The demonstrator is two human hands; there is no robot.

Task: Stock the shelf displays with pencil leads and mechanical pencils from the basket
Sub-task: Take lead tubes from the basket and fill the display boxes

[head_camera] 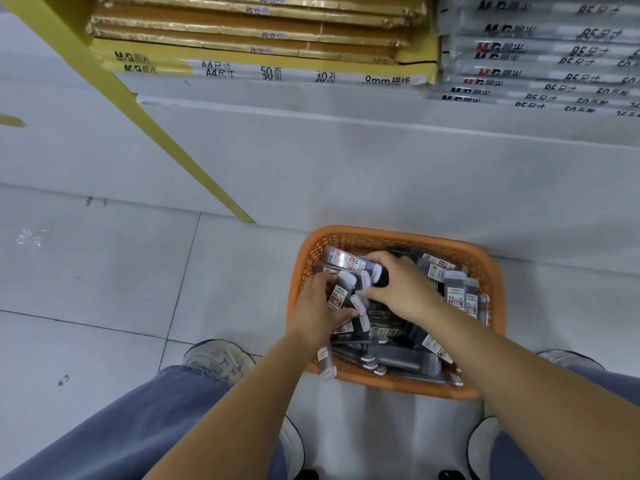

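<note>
An orange mesh basket (388, 237) stands on the floor between my feet, full of dark pencil lead cases (455, 294) with white caps and red-and-white labels. Both hands are inside it. My left hand (317, 306) grips a few lead cases (343, 292) held upright against its fingers. My right hand (398, 289) lies over the pile with thumb and fingers closed around another dark lead case (379, 273). Longer grey packs (405, 362) lie at the basket's near side. No shelf display for leads is in view.
A white shelf base (346, 161) runs across just beyond the basket, with a yellow upright (138, 109) slanting down to the floor. Stacked notebook packs (263, 39) and grey B5 packs (540, 53) lie on the shelf above. My shoes (218, 358) flank the basket on grey tiles.
</note>
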